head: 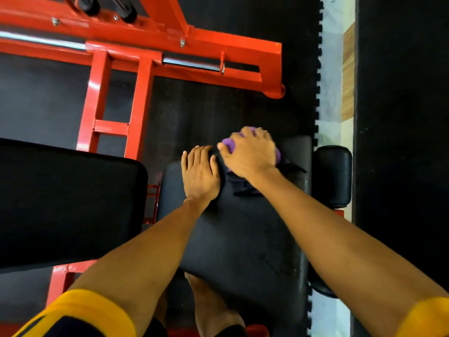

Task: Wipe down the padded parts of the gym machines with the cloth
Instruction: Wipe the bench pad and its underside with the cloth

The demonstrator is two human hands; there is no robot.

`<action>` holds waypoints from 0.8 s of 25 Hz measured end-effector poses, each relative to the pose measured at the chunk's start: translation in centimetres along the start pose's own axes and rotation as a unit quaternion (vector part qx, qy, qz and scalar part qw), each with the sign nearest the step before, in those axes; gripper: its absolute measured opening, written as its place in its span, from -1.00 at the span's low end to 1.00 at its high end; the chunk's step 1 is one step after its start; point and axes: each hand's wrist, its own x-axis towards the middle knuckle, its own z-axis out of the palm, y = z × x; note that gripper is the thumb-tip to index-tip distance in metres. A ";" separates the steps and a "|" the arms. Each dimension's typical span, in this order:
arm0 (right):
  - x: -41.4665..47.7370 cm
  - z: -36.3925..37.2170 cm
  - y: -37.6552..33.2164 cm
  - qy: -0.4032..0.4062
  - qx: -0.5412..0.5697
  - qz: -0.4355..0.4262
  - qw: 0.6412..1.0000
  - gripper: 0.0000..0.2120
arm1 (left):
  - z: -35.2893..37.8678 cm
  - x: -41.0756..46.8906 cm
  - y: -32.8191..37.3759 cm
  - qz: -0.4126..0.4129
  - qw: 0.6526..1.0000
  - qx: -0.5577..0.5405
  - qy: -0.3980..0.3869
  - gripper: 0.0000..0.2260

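1. Cloth: soft purple rag (228,145), light and limp, bunched under the right hand (247,154) on the far end of the black padded seat (238,234).
2. Left hand (200,173): spread flat, steadying the pad beside it.
3. Handling: best kept bunched beneath the palm.

I see a soft purple cloth (229,145) on a smooth, faintly shiny black vinyl pad (238,234), beside a glossy red-painted metal frame (143,42).
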 end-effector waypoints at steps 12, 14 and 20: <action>-0.2 -1.0 3.6 0.043 -0.019 0.077 0.996 -0.54 | -0.7 0.0 0.5 -0.011 1.000 -0.014 0.001 -0.61; -1.0 0.5 -0.5 0.044 0.006 0.028 0.999 -0.53 | -0.3 -0.1 0.2 0.001 1.000 -0.002 0.001 -0.63; -4.9 2.9 2.4 0.129 0.025 -0.015 0.991 -0.43 | -0.3 0.0 0.4 -0.001 1.000 -0.003 0.004 -0.64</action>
